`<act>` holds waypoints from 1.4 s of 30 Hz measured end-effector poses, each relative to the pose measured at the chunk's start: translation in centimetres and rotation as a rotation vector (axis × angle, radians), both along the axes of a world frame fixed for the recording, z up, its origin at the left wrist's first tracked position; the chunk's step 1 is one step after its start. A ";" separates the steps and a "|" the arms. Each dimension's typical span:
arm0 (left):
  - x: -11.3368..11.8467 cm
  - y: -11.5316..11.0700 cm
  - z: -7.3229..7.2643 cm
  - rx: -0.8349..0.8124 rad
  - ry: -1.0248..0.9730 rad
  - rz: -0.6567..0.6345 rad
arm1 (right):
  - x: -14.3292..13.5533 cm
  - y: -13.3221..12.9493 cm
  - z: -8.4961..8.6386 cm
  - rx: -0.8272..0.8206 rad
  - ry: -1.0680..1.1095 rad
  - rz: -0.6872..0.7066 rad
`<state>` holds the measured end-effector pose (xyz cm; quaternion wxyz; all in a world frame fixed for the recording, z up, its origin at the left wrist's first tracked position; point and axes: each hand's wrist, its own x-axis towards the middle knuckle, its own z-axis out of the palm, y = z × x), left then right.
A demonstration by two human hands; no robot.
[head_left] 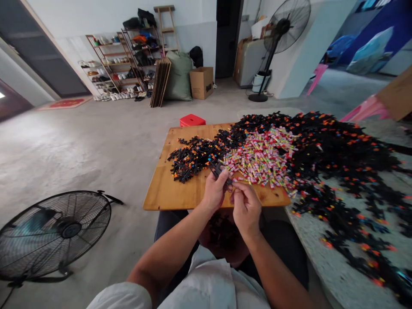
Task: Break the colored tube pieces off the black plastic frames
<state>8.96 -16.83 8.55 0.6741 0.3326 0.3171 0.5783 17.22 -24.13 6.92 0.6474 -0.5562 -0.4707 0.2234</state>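
My left hand point(213, 191) is closed around a dark plastic toy piece point(215, 168), whose end sticks up past the thumb. Close beside it, my right hand point(247, 208) is pinched, its fingertips meeting the near end of that piece. Whatever lies between the right fingertips is hidden or too small to name. Just beyond both hands, a heap of small tubes in pink, white and yellow wrappers point(260, 156) covers part of the wooden table point(157, 195). To its left lies a pile of black toy pieces point(189, 156) with orange and blue bits.
More black pieces point(337, 141) spread over the speckled stone surface point(317, 240) at the right. A dark container of black pieces point(223, 229) shows below the table edge. A floor fan point(71, 230) stands at left, a red stool point(192, 120) behind the table.
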 end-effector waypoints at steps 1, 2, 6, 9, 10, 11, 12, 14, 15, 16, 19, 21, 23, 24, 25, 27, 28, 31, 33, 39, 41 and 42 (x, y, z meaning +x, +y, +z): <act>-0.1 -0.2 0.0 0.022 0.028 -0.015 | 0.0 0.1 0.3 -0.004 -0.005 0.009; -0.2 -0.4 -0.1 0.039 0.046 -0.023 | 0.0 0.2 0.5 -0.005 -0.004 0.018; -1.0 -1.1 -0.2 0.066 0.071 -0.071 | 0.2 0.1 1.1 0.005 -0.049 0.047; -1.7 -1.2 -0.8 0.054 0.071 -0.132 | 0.7 0.0 1.2 0.001 -0.092 0.092; -1.9 -1.3 -1.1 0.043 0.061 -0.145 | 0.8 0.0 1.2 0.006 -0.108 0.113; -2.1 -1.3 -1.4 0.032 0.045 -0.154 | 0.9 0.0 1.2 0.009 -0.127 0.132; -2.3 -1.4 -1.7 0.024 0.029 -0.166 | 1.0 0.0 1.3 0.008 -0.139 0.147; -2.6 -1.5 -2.1 0.027 0.000 -0.204 | 1.0 0.1 1.5 -0.014 -0.115 0.168; -2.8 -1.6 -2.3 0.036 -0.008 -0.232 | 1.1 0.1 1.6 -0.034 -0.083 0.175; -3.1 -1.6 -2.3 0.046 -0.005 -0.265 | 1.1 0.1 1.7 -0.055 -0.042 0.181; -3.9 -1.7 -2.1 0.097 0.086 -0.336 | 1.2 0.0 2.1 -0.108 0.053 0.181; -4.5 -1.7 -1.9 0.161 0.190 -0.331 | 1.2 -0.1 2.4 -0.131 0.073 0.192; -4.8 -1.8 -1.8 0.222 0.265 -0.321 | 1.0 -0.2 2.6 -0.153 0.104 0.212; -4.8 -1.9 -1.9 0.242 0.278 -0.319 | 1.0 -0.3 2.8 -0.167 0.122 0.224; -4.8 -2.0 -2.0 0.254 0.273 -0.319 | 0.9 -0.3 2.8 -0.180 0.139 0.234; -4.5 -2.4 -2.3 0.243 0.214 -0.319 | 0.7 -0.4 2.9 -0.201 0.156 0.239; -4.4 -2.6 -2.4 0.222 0.164 -0.311 | 0.7 -0.4 2.9 -0.205 0.153 0.243; -3.9 -3.0 -2.4 0.117 -0.009 -0.275 | 0.8 -0.7 2.6 -0.172 0.089 0.277; -3.7 -3.1 -2.1 0.062 -0.086 -0.265 | 1.0 -0.9 2.3 -0.121 0.043 0.290; -3.7 -2.8 -1.6 0.013 -0.096 -0.291 | 0.7 -1.5 1.8 -0.065 0.123 0.290; -3.7 -2.8 -1.7 0.020 -0.096 -0.267 | 0.6 -1.6 1.9 -0.081 0.142 0.298; -3.7 -2.8 -1.7 0.026 -0.096 -0.265 | 0.5 -1.5 1.9 -0.090 0.148 0.300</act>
